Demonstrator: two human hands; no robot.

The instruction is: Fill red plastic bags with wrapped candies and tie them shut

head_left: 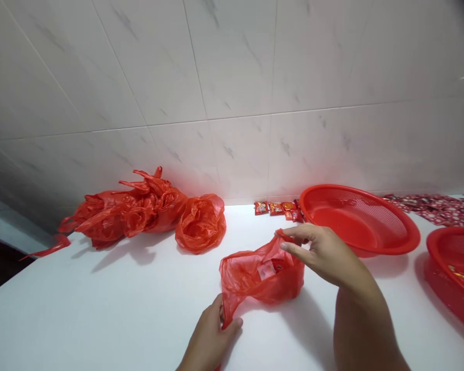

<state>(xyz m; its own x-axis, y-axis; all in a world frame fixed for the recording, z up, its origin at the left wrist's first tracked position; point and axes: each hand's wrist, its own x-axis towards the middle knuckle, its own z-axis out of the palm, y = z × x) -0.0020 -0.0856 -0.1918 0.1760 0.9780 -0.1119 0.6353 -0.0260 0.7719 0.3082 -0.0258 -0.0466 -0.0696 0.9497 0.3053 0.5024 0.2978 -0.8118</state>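
A thin red plastic bag [255, 283] rests on the white table in front of me, its mouth spread open upward. Inside it lie small red and pale packets [270, 269], partly veiled by the plastic. My left hand [212, 332] is closed on the bag's near left handle, thumb pressed to the fingers. At the far right rim, my right hand [317, 250] pinches the other handle between thumb and fingers.
Several filled red bags [131, 211] are bunched by the tiled wall at left, beside another open red bag [201, 224]. Small snack packets [276, 208] lie at the wall. A red basket [355, 221] and a second basket [454, 288] stand right, with patterned packets [436, 208] behind.
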